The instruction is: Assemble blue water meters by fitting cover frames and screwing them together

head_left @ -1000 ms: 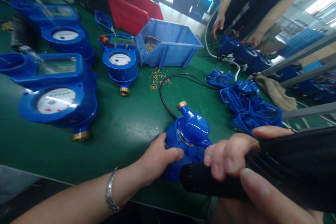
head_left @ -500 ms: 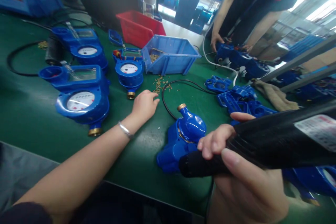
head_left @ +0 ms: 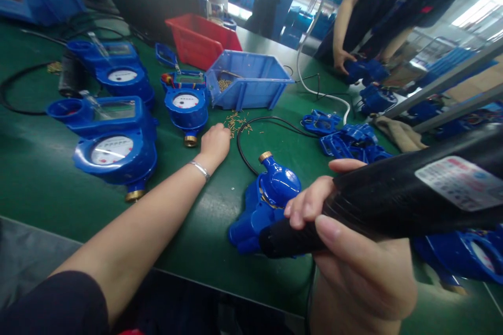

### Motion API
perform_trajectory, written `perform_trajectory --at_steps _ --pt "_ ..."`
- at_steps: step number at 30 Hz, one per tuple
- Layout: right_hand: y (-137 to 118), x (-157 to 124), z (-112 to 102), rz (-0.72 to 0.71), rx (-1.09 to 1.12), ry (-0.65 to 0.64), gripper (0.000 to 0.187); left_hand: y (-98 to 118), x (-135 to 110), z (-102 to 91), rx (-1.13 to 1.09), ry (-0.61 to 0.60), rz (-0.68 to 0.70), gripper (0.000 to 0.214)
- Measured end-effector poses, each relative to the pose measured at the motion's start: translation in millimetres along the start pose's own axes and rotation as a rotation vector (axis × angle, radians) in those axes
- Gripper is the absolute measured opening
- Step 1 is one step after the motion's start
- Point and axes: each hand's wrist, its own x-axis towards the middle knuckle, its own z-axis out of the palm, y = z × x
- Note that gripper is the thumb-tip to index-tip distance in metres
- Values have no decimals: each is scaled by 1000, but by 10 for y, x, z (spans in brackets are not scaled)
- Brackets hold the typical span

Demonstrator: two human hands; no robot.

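My right hand (head_left: 353, 251) is wrapped round a black electric screwdriver (head_left: 393, 199), its nose pointing left over a blue water meter (head_left: 267, 199) that lies face down on the green mat. My left hand (head_left: 215, 142) reaches far forward, fingers curled down at a scatter of small brass screws (head_left: 238, 121) in front of a blue parts bin (head_left: 247, 81). I cannot see what those fingertips hold. A black cable (head_left: 255, 131) loops past the screws.
Three blue meters with dials stand at the left (head_left: 113, 146) (head_left: 118, 70) (head_left: 185, 102). A red bin (head_left: 198, 36) sits behind the blue one. Blue plastic covers (head_left: 346, 141) pile at the right. Another person's hand (head_left: 341, 57) works on meters at the far right.
My left hand left the face-down meter and moved forward to the loose screws. The screwdriver has risen slightly and the view has shifted up.
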Motion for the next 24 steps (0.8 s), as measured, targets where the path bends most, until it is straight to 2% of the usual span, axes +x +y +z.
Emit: perform_trajectory --at_steps 4,7,11,13,15,21,24 --pt "-32 -4 -13 -2 -1 -11 41 143 -82 -139 -85 -2 15 27" --pt "-39 3 -37 1 15 -23 40 302 -327 -348 -212 -50 29 24" --pt "-24 49 -57 14 50 -97 41 514 -759 -608 -434 -304 86 16" --pt "-16 72 -62 10 58 -137 41 584 -906 -662 -592 -442 83 14" --pt "-15 83 -70 11 62 -157 42 620 -980 -665 -671 -513 76 14" --pt "-27 75 -85 12 43 -158 42 647 -1004 -632 -504 -477 155 17" --pt "-53 99 -49 15 38 -169 42 670 -1016 -647 -449 -469 150 17"
